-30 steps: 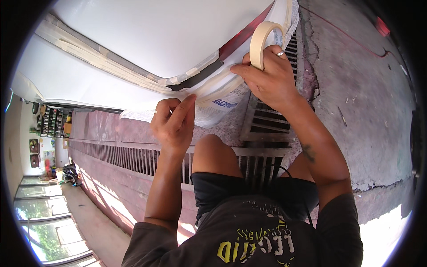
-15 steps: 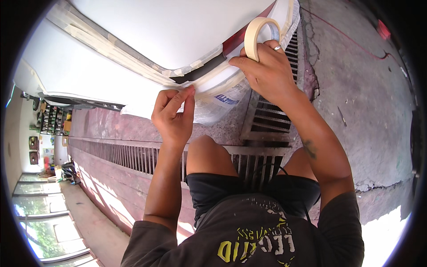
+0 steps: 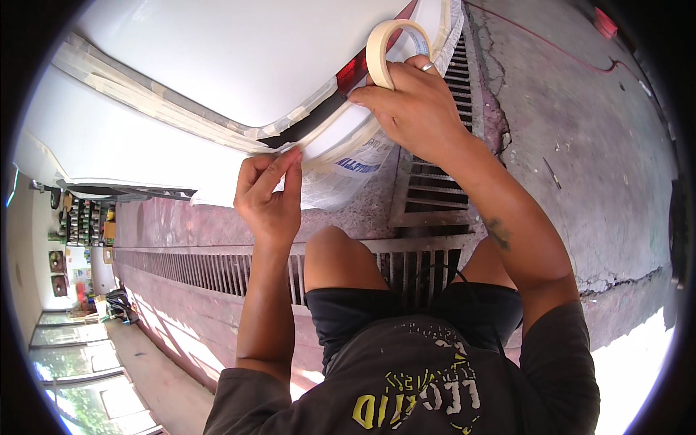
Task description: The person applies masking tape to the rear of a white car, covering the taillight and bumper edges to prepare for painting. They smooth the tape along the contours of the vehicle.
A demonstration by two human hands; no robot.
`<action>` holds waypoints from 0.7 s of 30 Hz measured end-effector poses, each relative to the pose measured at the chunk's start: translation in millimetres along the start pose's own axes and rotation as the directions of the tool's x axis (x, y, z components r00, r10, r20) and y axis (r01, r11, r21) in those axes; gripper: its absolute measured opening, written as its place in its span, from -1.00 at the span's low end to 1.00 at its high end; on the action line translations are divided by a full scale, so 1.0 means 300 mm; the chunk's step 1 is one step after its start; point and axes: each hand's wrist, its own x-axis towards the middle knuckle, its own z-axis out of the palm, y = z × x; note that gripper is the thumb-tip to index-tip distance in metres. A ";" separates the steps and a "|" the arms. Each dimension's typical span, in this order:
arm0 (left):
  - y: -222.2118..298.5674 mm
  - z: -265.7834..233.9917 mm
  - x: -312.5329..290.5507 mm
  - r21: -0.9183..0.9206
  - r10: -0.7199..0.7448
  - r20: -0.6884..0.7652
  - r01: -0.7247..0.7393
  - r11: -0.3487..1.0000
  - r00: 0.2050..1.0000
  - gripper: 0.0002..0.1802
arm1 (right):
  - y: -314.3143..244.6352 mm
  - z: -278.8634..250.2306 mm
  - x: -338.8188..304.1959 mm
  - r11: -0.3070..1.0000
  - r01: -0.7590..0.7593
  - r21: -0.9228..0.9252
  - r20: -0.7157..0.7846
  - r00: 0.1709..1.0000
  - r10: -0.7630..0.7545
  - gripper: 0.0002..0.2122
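Note:
My left hand (image 3: 268, 197) pinches thumb and fingertips together at a strip of masking tape (image 3: 325, 130) on the white car body (image 3: 196, 61). My right hand (image 3: 419, 109) grips a cream masking tape roll (image 3: 378, 56), its thumb resting by the red tail light (image 3: 351, 72). The strip runs along the body edge between both hands, below a dark gap (image 3: 304, 123). Under it, newspaper sheeting (image 3: 344, 185) is taped over the lower body. What lies between my left fingertips is mostly hidden.
Metal drain grates (image 3: 435, 192) cross the concrete floor below the car and in front of my knees. On the right lie a thin pen-like object (image 3: 552, 174), a red cord (image 3: 558, 45) and a red object (image 3: 605, 23). Stocked shelves (image 3: 85, 223) stand far left.
The view has shifted a little, so car and hands appear farther left. Both hands keep their grips, with little visible movement along the car.

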 end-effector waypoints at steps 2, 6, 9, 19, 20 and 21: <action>0.003 -0.005 0.003 0.021 -0.002 0.010 0.002 1.000 1.000 -0.70 | -0.004 -0.001 0.008 1.000 -0.019 0.000 -0.001 1.000 0.019 -0.79; 0.000 -0.007 0.005 0.016 0.021 0.012 -0.021 1.000 1.000 -0.70 | -0.011 -0.007 0.011 0.999 -0.042 -0.015 0.026 0.999 0.042 -0.81; 0.002 -0.003 0.010 0.000 0.035 -0.006 -0.035 0.999 0.999 -0.70 | -0.005 0.013 0.016 1.000 -0.019 0.004 -0.036 0.999 0.020 -0.81; -0.019 -0.013 0.008 0.178 0.177 -0.020 -0.171 0.969 0.984 -0.69 | 0.014 0.030 0.014 0.995 0.071 -0.067 -0.084 0.994 -0.077 -0.79; -0.020 -0.013 0.006 0.179 0.179 -0.022 -0.172 0.969 0.984 -0.69 | 0.020 0.031 0.012 0.997 0.070 -0.038 -0.092 0.993 -0.073 -0.80; -0.017 -0.013 0.006 0.179 0.176 -0.020 -0.170 0.969 0.984 -0.69 | 0.025 0.026 0.009 0.999 0.047 -0.015 -0.087 0.995 -0.048 -0.80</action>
